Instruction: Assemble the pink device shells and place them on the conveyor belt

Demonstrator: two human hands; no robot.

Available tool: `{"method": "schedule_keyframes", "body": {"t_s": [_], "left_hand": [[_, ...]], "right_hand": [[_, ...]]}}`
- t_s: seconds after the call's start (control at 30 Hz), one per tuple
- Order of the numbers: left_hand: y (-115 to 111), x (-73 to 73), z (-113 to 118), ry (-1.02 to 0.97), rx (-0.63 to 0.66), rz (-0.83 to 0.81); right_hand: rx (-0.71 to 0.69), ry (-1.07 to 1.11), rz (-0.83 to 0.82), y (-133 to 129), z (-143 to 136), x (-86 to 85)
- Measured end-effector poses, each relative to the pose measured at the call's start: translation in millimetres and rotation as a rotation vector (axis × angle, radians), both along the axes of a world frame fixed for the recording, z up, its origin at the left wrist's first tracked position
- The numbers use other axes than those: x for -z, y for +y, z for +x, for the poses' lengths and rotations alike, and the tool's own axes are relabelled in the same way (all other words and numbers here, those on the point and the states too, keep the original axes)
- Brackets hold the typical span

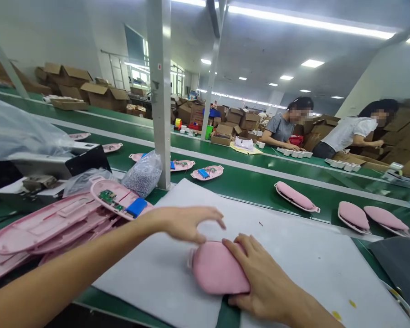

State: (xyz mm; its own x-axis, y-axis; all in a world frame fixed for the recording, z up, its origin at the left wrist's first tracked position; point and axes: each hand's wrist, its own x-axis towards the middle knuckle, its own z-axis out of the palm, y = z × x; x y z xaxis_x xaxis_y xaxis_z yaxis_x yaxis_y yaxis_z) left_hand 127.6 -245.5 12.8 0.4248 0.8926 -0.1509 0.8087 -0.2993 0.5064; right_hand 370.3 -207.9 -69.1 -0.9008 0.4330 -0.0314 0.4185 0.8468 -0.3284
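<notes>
A pink oval padded case (218, 269) with a small loop at its left end lies on the white sheet (287, 255) in front of me. My right hand (259, 278) is wrapped around its right end, fingers over the top and thumb at the near side. Just above its left end hovers my left hand (187, 223), fingers spread and curved, slightly blurred, with nothing in it. Beside my left forearm, a pink half shell (119, 196) with a green circuit board and a blue battery rests on a stack of pink shells (48, 223).
Several closed pink cases (297, 197) and open shells with boards (207, 172) lie on the green conveyor (253, 182). A grey post (161, 91) rises at the sheet's far edge, beside a bubble-wrap bag (143, 175). Two people (283, 125) work across the line.
</notes>
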Motion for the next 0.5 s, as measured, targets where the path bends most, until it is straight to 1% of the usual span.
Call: {"method": "schedule_keyframes", "body": {"t_s": [0.07, 0.13, 0.17, 0.23, 0.27, 0.33, 0.37, 0.43, 0.47, 0.5], "left_hand": [[57, -8.3, -14, 0.079, -0.192, 0.111], [121, -7.8, -32, 0.155, -0.375, 0.174], [151, -5.0, -41, 0.188, -0.454, 0.189], [205, 3.9, -59, 0.238, -0.577, 0.201], [227, 8.8, -67, 0.259, -0.625, 0.197], [261, 17.1, -83, 0.287, -0.676, 0.171], [273, 19.5, -90, 0.294, -0.684, 0.156], [289, 20.3, -101, 0.294, -0.681, 0.134], [293, 20.1, -104, 0.288, -0.673, 0.137], [295, 21.1, -103, 0.278, -0.660, 0.146]], "right_hand": [[0.012, -0.008, -0.052, 10, -2, -1.6], [0.033, -0.023, -0.047, 26, -1, -4.0], [0.073, -0.010, -0.021, 38, 1, -5.4], [0.224, 0.071, 0.063, 75, 3, -8.6], [0.339, 0.124, 0.122, 99, 2, -9.9], [0.560, 0.176, 0.250, 154, -6, -11.0], [0.632, 0.164, 0.297, 182, -13, -10.5], [0.689, 0.111, 0.334, 232, -31, -7.9], [0.687, 0.093, 0.325, 249, -40, -6.8], [0.681, 0.086, 0.304, 260, -48, -6.6]]}}
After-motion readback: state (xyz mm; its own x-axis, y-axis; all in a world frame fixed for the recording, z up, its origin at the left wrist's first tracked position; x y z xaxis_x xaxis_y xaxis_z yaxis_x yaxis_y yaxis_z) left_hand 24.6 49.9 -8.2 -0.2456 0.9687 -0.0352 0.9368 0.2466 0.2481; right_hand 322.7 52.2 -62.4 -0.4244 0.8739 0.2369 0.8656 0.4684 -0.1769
